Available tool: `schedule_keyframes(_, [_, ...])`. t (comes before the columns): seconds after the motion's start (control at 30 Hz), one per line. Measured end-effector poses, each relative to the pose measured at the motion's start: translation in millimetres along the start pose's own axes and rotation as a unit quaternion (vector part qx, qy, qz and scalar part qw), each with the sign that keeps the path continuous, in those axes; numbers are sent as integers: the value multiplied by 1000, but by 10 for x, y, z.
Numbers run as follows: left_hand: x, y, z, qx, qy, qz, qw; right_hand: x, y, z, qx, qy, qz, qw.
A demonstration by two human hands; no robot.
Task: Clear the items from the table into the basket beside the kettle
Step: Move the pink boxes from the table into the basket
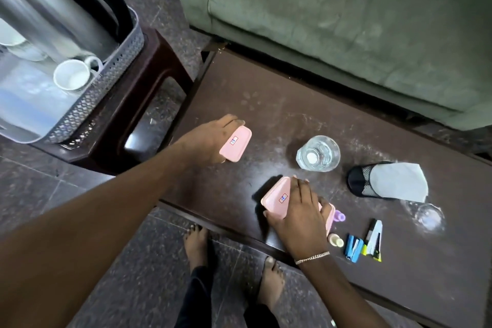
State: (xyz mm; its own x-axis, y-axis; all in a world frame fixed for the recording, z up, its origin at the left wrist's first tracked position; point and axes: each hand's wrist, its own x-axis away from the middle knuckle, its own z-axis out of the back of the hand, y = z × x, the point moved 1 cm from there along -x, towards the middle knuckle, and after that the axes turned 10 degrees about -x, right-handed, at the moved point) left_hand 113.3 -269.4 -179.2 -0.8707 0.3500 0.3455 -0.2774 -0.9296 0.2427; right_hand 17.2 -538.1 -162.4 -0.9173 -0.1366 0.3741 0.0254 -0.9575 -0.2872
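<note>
My left hand (210, 138) grips a small pink lidded box (237, 143) above the left part of the dark table (266, 104). Nearer the front edge, my right hand (300, 210) is closed over a second pink box (277, 198) that rests on the table, possibly on another pink piece below it. The grey perforated basket (106, 85) stands at the far left on a dark stool, with a steel kettle (53, 13) and a white cup (72, 74) inside it.
On the table stand a clear glass (318, 153), a tipped black mesh holder with white paper (386, 181), another glass lying on its side (428, 217), small bottles (336, 239), a blue stapler (352, 247) and a marker (372, 241). A green sofa (346, 21) lies behind. Bare feet (197, 245) stand below the front edge.
</note>
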Motion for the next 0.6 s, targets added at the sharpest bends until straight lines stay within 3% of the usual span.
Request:
schedule_keyframes(0.23, [781, -493, 628, -8, 34, 13, 999, -114, -801, 514, -36, 46, 68, 996])
schedule_keyframes(0.37, [1503, -1160, 1138, -20, 81, 69, 994, -204, -1720, 759, -59, 58, 128, 988])
schedule_keyframes(0.6, [2580, -2351, 1541, -24, 82, 160, 983, -340, -3311, 660, -123, 74, 239, 960])
